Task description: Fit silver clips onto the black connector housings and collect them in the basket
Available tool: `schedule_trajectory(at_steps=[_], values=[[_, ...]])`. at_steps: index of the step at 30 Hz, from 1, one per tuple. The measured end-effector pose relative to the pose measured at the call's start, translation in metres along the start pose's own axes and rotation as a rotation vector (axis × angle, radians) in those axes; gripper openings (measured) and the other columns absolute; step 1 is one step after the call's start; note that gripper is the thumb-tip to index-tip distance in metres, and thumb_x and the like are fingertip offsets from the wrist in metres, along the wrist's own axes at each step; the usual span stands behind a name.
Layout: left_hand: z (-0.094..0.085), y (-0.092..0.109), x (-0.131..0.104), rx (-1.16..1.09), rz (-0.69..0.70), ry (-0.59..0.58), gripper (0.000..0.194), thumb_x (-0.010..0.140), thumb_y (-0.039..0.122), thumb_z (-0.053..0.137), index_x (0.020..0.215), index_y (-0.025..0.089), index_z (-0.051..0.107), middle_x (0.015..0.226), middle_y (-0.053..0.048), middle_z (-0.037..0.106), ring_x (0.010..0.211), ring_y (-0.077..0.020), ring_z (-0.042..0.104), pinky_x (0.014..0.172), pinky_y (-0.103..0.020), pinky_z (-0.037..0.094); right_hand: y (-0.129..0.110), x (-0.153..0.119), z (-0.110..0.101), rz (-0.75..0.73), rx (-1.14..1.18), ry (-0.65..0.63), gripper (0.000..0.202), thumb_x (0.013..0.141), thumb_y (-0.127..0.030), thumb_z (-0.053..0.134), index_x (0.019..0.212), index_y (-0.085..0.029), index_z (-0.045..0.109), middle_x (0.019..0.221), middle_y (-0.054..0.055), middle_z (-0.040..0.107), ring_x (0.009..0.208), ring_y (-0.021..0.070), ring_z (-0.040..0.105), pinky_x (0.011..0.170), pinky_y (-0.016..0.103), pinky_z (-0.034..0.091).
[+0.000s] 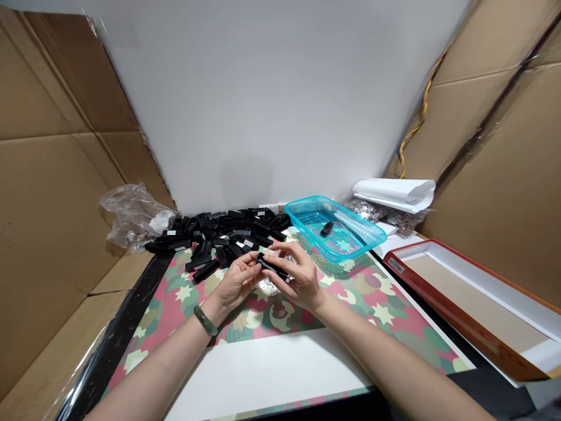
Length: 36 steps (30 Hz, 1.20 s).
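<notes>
A small black plastic part (272,266) is held between both hands above the patterned table sheet. The fingers of my left hand (239,280) pinch its left end. My right hand (301,276) grips the right side with thumb and fingers. Small silvery pieces (268,286) lie on the sheet beneath and behind the hands, partly hidden. Beyond my left hand spreads a heap of black plastic parts (228,231), some with white labels. One black part (326,228) rests inside the turquoise basket (377,237) behind my right hand.
Crumpled clear plastic (134,216) lies at the left by a cardboard wall (44,193). Right of the basket are bags of small metallic pieces (366,209), a white folded sheet (394,193) and an open red-edged box (456,316). A white panel (272,374) lies in front.
</notes>
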<state>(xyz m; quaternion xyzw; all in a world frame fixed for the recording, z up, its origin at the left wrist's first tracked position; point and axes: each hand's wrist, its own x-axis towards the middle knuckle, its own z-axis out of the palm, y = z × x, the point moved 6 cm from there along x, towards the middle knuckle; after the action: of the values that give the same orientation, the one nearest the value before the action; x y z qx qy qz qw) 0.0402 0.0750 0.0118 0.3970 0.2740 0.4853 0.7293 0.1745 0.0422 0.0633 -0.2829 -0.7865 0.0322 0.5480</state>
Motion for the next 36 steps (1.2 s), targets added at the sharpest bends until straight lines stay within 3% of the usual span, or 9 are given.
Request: schedule_trajectory(at_steps=[13, 15, 21, 29, 36], values=[[-0.002, 0.001, 0.001, 0.075, 0.005, 0.007, 0.039, 0.059, 0.032, 0.090, 0.092, 0.019, 0.072, 0.088, -0.002, 0.069, 0.071, -0.0112, 0.064, 0.072, -0.023, 0.056, 0.003, -0.001, 0.006, -0.065, -0.023, -0.088, 0.029, 0.093, -0.026, 0.058, 0.120, -0.029, 0.067, 0.120, 0.011, 0.060, 0.092, 0.0203, 0.060, 0.075, 0.036, 0.054], [-0.003, 0.000, 0.001, 0.082, 0.005, 0.015, 0.040, 0.059, 0.032, 0.091, 0.092, 0.019, 0.072, 0.089, -0.002, 0.069, 0.071, -0.0110, 0.064, 0.070, -0.022, 0.056, 0.003, -0.001, 0.007, -0.080, -0.040, -0.102, 0.029, 0.093, -0.026, 0.057, 0.120, -0.028, 0.067, 0.116, 0.011, 0.060, 0.086, 0.0188, 0.059, 0.071, 0.034, 0.053], [-0.009, 0.001, 0.002, 0.132, 0.030, 0.011, 0.034, 0.061, 0.029, 0.090, 0.087, 0.018, 0.073, 0.087, -0.004, 0.072, 0.075, -0.0152, 0.067, 0.072, -0.027, 0.057, 0.005, -0.001, 0.008, -0.165, -0.160, -0.149, 0.025, 0.095, -0.025, 0.053, 0.115, -0.021, 0.068, 0.077, 0.003, 0.054, 0.063, 0.0129, 0.049, 0.056, 0.025, 0.041], [-0.007, 0.003, 0.003, 0.103, 0.048, -0.053, 0.026, 0.067, 0.025, 0.087, 0.089, 0.018, 0.077, 0.090, -0.004, 0.074, 0.079, -0.0153, 0.069, 0.072, -0.024, 0.057, 0.000, -0.005, 0.005, -0.226, -0.108, -0.017, 0.023, 0.091, -0.018, 0.057, 0.112, -0.017, 0.067, 0.070, 0.001, 0.051, 0.058, 0.0119, 0.047, 0.053, 0.024, 0.038], [-0.006, 0.001, 0.002, 0.090, 0.039, -0.081, 0.023, 0.070, 0.025, 0.085, 0.090, 0.017, 0.076, 0.090, -0.004, 0.073, 0.076, -0.0131, 0.068, 0.069, -0.022, 0.057, 0.001, -0.004, 0.004, -0.219, -0.080, -0.023, 0.028, 0.092, -0.020, 0.057, 0.119, -0.020, 0.065, 0.070, -0.001, 0.050, 0.058, 0.0113, 0.047, 0.053, 0.023, 0.040]])
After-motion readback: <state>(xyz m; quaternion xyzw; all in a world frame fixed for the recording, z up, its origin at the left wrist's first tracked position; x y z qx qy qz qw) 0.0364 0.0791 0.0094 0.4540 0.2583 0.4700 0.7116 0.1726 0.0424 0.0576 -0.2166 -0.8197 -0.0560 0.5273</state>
